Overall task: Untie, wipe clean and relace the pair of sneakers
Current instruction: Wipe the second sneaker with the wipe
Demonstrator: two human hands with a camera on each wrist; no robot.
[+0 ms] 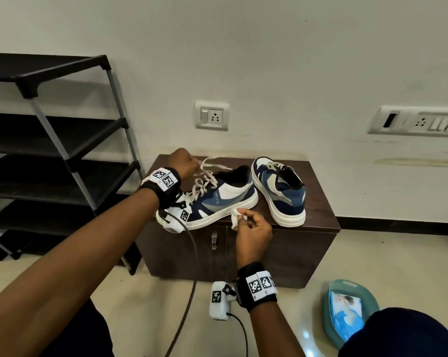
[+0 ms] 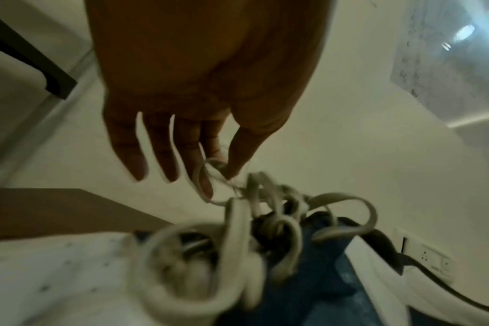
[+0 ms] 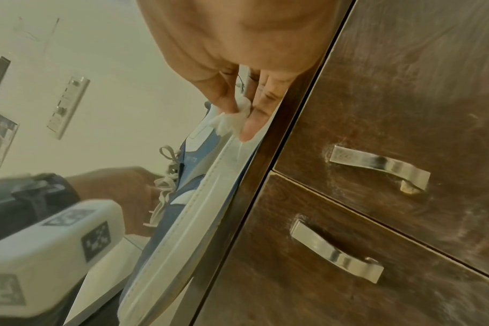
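Near sneaker (image 1: pixel 212 199) lay lengthwise left-right on counter (image 1: pixel 318 215). Left hand (image 1: pixel 183 162) pinched lace (image 2: pixel 209 176) above it; right hand (image 1: pixel 253 234) pinched wipe (image 1: pixel 237 219) against near sole.

- Near sneaker (image 1: pixel 217 199): blue, navy and white, white sole, lying lengthwise on the cabinet top, cream laces (image 2: pixel 237 222) loosened into slack loops.
- Second sneaker (image 1: pixel 279 190): same colours, just beside it, heel toward camera, laces tied.
- White wipe (image 3: pixel 232 120): crumpled against the near sneaker's sole.
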